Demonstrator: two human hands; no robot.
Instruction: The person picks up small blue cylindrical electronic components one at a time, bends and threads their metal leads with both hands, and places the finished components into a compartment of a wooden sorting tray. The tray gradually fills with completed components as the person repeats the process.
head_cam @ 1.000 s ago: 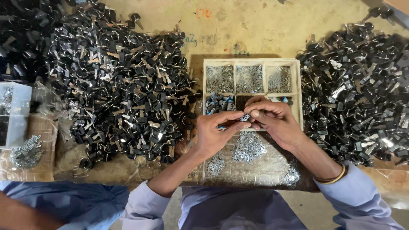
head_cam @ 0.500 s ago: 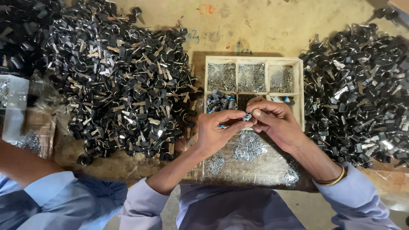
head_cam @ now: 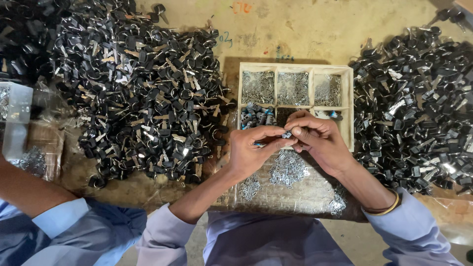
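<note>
Hands meet over the wooden tray [head_cam: 351, 106], just as they did a second ago; the work has not moved on, only the co-worker's forearm [head_cam: 29, 189] has come into view at the far left. The left hand [head_cam: 253, 150] and right hand [head_cam: 318, 138] press together at the fingertips, both pinching one small metal part [head_cam: 286, 134] between them, held above the tray's near row of compartments. Whether the part is one piece or two being joined is too small to tell. Loose silver clips [head_cam: 288, 167] lie on the board just beneath the wrists. Heaps of black-headed keys [head_cam: 143, 98] flank the tray, another heap [head_cam: 419, 108] on the right.
</note>
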